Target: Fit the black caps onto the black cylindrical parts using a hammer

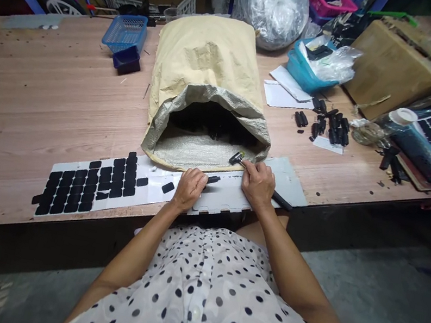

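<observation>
My right hand (259, 185) grips a small hammer whose silver head (236, 158), with a yellowish face, sits at the mouth of the sack. Its black handle (282, 201) sticks out past my palm. My left hand (190, 187) is closed on a slim black piece (213, 179) lying over a light grey board (229, 199); my fingers hide part of it. A tan sack (207, 61) lies open toward me, with dark contents in its shadowed inside. Left of my left hand, a white sheet (144, 193) carries rows of black rounded pads (70, 192), and one loose pad (168, 188) lies nearest.
A blue basket (125, 30) and a dark blue bin (127, 60) stand left of the sack. Several black parts (337, 127) lie to the right, near a turquoise basket (311, 70), a cardboard box (400, 71) and a jar (402, 117). The table's front edge runs before me.
</observation>
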`<state>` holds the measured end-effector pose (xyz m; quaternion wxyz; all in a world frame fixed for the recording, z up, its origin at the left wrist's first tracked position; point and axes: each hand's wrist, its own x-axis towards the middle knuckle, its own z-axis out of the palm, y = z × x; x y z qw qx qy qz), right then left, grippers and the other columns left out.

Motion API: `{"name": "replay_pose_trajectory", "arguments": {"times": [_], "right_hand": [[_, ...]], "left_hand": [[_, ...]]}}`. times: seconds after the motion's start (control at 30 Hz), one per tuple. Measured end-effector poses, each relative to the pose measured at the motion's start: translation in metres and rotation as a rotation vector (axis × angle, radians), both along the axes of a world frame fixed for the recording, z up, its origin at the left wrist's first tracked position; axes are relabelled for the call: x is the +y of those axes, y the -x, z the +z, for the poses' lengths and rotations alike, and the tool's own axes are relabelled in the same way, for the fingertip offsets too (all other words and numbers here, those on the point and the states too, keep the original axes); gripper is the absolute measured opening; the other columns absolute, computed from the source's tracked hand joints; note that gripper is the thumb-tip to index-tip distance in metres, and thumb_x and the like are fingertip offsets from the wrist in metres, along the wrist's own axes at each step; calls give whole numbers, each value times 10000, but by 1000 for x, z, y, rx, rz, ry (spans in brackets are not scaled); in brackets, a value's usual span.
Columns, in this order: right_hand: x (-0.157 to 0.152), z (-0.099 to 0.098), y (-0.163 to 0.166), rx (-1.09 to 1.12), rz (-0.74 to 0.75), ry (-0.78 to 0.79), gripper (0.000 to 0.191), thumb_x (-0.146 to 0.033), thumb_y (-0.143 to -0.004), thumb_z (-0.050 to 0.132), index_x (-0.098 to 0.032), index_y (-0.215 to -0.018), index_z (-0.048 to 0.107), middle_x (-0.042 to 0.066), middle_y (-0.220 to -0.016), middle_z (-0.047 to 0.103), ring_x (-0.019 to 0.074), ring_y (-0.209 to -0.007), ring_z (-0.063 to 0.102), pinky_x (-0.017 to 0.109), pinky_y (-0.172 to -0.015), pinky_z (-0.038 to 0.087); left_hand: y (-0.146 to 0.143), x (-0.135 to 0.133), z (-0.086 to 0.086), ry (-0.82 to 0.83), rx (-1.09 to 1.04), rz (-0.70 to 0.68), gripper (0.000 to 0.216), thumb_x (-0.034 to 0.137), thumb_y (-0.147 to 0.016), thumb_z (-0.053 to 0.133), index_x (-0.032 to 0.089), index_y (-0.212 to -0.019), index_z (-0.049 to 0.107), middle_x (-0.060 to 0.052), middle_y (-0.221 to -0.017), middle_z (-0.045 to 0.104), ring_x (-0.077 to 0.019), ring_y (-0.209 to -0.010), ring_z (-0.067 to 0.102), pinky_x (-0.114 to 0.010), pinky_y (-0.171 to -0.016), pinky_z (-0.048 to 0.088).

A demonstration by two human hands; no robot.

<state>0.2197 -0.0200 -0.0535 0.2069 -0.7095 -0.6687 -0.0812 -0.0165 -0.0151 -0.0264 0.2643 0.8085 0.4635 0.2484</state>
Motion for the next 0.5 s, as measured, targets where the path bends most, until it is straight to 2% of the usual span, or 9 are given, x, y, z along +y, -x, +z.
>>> {"name": "replay_pose_trajectory", "arguments": {"times": [0.07,0.13,0.23,0.3,0.37,0.43,0.5], "right_hand": [[0,0,1,2,0,3,353,-212,-948,476,-256,-1199,720,96,-918,561,246,-870,424,346,-742,292],[1,1,1,5,1,1,351,-208,-946,475,-254,-1194,720,95,-913,558,247,-870,424,346,-743,292],[1,1,2,3,-2,-8,357,-195,-947,466,-250,-1189,723,94,-907,558,247,-872,429,345,-741,292],[2,1,3,-1,-3,-9,359,-192,-949,462,-247,-1188,724,94,-904,557,248,-870,429,345,-735,291],[2,1,3,-8,1,-4,355,-195,-946,469,-248,-1190,722,93,-903,555,248,-867,426,344,-729,288],[2,1,4,-14,3,-2,351,-194,-941,478,-250,-1189,720,92,-901,554,247,-863,424,343,-728,287],[2,2,4,-18,2,-8,348,-187,-940,479,-249,-1181,722,89,-898,558,244,-859,427,341,-725,287]], "left_hand": [[0,-15,9,1,-78,-112,345,379,-1056,344,205,-980,631,-69,-950,679,-213,-904,583,-368,-874,457],[-1,-36,14,74,-138,-283,332,416,-1039,392,201,-1086,641,-75,-997,706,-215,-929,619,-356,-890,476],[-4,-66,8,340,-127,-438,336,431,-1009,439,205,-1117,663,-72,-1028,735,-214,-941,663,-326,-884,505],[-3,-78,-7,567,-73,-377,331,430,-977,466,211,-1088,689,-60,-1023,750,-219,-944,684,-315,-877,521],[1,-81,-26,755,-3,-226,350,450,-944,491,228,-1108,706,-42,-1034,760,-233,-972,698,-319,-895,532],[5,-80,-45,860,72,-63,382,479,-913,521,259,-1160,711,-23,-1028,768,-254,-998,710,-329,-907,539],[7,-77,-61,868,115,41,384,474,-881,559,272,-1167,717,-17,-1023,774,-275,-1014,717,-332,-911,541]]}}
